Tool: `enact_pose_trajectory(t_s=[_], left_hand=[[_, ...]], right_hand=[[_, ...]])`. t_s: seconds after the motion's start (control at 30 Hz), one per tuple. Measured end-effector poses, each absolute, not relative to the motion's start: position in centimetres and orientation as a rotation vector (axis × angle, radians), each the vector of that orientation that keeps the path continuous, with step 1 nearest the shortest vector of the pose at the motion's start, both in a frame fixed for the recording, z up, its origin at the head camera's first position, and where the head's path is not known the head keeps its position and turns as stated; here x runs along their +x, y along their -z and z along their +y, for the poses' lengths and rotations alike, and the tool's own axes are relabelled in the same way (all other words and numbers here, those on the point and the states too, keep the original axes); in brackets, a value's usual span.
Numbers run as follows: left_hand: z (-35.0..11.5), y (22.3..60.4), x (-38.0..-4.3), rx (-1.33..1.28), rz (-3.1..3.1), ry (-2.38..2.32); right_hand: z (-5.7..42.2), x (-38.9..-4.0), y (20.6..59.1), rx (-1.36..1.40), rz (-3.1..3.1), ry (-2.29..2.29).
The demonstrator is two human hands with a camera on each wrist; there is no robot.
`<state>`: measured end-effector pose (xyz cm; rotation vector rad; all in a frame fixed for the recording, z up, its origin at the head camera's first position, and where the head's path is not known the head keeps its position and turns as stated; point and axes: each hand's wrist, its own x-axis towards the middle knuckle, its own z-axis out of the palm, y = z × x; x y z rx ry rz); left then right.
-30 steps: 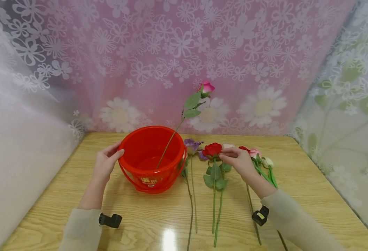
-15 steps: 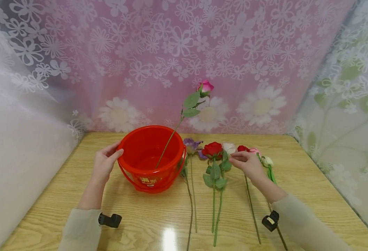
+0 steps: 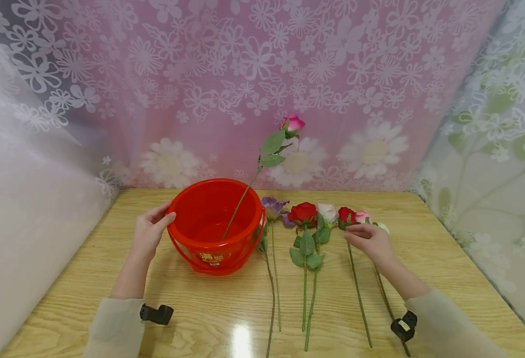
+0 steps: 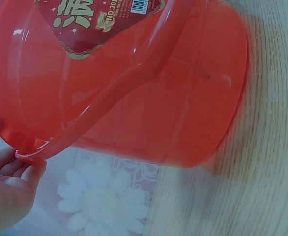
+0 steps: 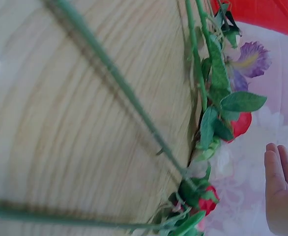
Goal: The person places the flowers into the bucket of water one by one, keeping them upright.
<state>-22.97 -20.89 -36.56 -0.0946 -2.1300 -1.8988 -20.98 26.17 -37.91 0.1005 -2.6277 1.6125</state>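
Note:
My left hand (image 3: 149, 233) holds the left rim of a red plastic bucket (image 3: 240, 256), its thumb at the rim; in the left wrist view the fingers pinch the rim beside the handle (image 4: 119, 86). One pink rose (image 3: 294, 123) stands in the bucket, its stem leaning right against the rim. My right hand (image 3: 370, 243) hovers with fingers extended over the stems of a small red rose (image 3: 345, 214) and a light pink flower (image 3: 362, 216), partly hiding a white flower (image 3: 383, 227). In the right wrist view this hand (image 5: 284, 196) shows nothing in its fingers, apart from the red rose (image 5: 209, 200).
Between bucket and right hand lie a purple iris (image 3: 273, 206), a large red rose (image 3: 303, 214) and a white rose (image 3: 327, 213), stems toward the front of the wooden table (image 3: 200, 318). A pink floral curtain (image 3: 253, 89) hangs behind the table.
My right hand has moved right, from beside the large red rose to over the small red and pink flowers, uncovering the white rose. The left hand and bucket have stayed put.

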Motion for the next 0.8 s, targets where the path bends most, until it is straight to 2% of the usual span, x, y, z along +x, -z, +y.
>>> enact_pose_trajectory(t_s=[0.8], left_hand=[[-20.8,36.5,-23.0,-0.07,-2.127,1.907]], right_hand=[[31.5,-18.5,38.7,-0.022,-2.673,-1.542]])
